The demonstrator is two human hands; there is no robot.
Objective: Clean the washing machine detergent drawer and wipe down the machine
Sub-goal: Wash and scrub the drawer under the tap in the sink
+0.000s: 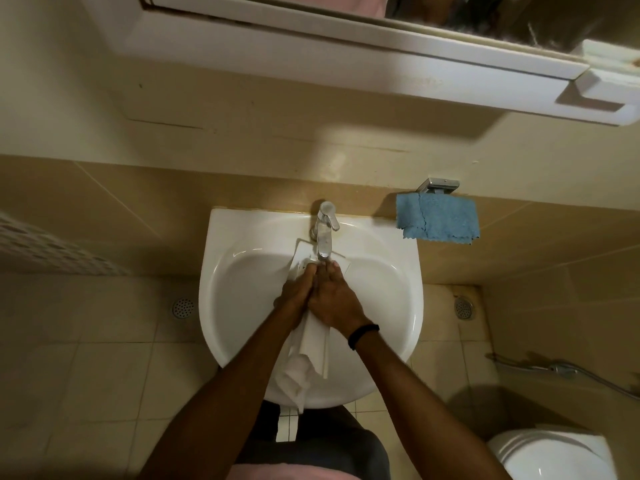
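Observation:
The white detergent drawer [317, 341] lies lengthwise over the white sink [388, 306], with its far end under the chrome faucet [325, 233]. My left hand [297, 289] grips the drawer from the left, fingers curled over its edge near the spout. Beside it, my right hand [334, 299] lies on top of the drawer, its fingers stretched toward the spout. A white cloth [294, 375] hangs from under my hands over the sink's front rim. I cannot tell whether water is running.
A blue cloth [438, 220] hangs on a chrome wall holder right of the sink. A white cabinet [346, 64] juts out above. A toilet [550, 455] stands at the lower right, with a spray hose [568, 370] on the wall. Floor drains [183, 308] sit either side.

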